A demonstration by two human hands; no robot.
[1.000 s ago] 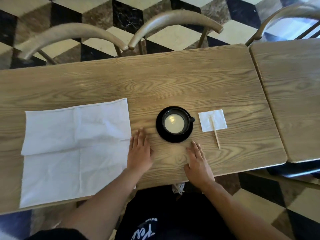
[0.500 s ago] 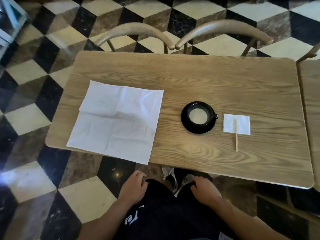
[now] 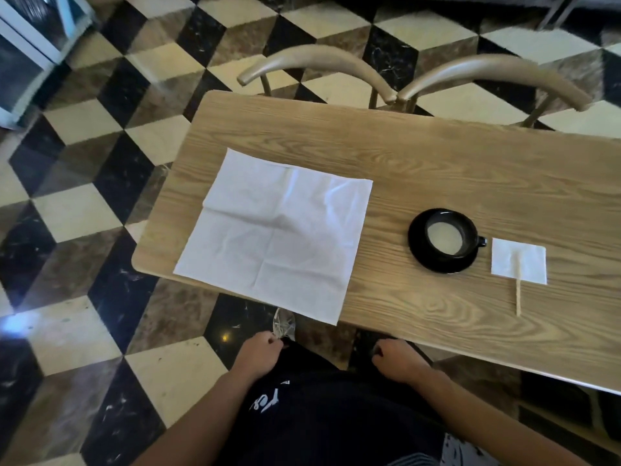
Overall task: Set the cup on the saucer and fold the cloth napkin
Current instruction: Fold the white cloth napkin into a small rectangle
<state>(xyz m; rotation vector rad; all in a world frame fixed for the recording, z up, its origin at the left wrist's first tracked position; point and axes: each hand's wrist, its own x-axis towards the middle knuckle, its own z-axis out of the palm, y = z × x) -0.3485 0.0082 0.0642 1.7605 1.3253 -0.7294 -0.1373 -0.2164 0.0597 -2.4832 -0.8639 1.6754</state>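
Note:
A black cup [image 3: 468, 230] holding a pale drink stands on a black saucer [image 3: 437, 262] on the wooden table [image 3: 470, 169], its handle pointing right. A white cloth napkin [image 3: 275, 230] lies spread flat and creased on the table's left part, its near corner hanging over the front edge. My left hand [image 3: 257, 356] and my right hand [image 3: 398, 359] rest curled on my dark-clothed lap, below the table's front edge and apart from everything on it. Neither hand holds anything.
A small white paper square [image 3: 527, 260] with a wooden stir stick [image 3: 517, 284] across it lies right of the saucer. Two curved-back chairs [image 3: 316, 62] [image 3: 497, 74] stand at the table's far side. Checkered floor surrounds the table; a white cabinet [image 3: 23, 55] is at far left.
My hands left the tabletop near the saucer and dropped to my lap. The view pulled back and swung left, so the table now sits further right.

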